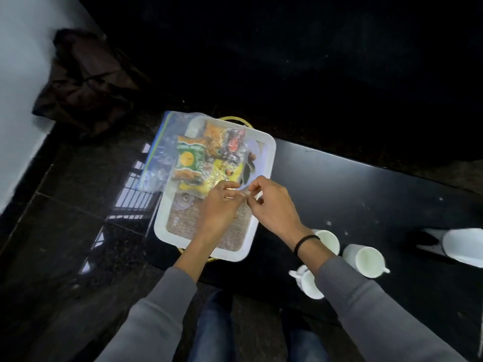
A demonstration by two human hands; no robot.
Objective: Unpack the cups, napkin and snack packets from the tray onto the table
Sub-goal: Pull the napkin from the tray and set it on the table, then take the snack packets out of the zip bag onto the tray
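A white tray (266, 152) sits at the left end of the black table (352, 194). A clear zip bag (167, 158) lies across the tray's far half, with several snack packets (190, 163) inside it. My left hand (222, 207) and my right hand (271, 205) meet over the tray's middle, fingers pinched at the near edge of the bag. Three white cups stand on the table right of the tray: one (328, 240) behind my right wrist, one (366, 261) further right, one (308, 282) nearest me. I see no napkin clearly.
A patterned mat (235, 231) lines the tray bottom. A white object (462, 246) lies at the table's right edge. A dark bag (86, 82) sits on the floor by the white wall at upper left. My knees are below the table edge.
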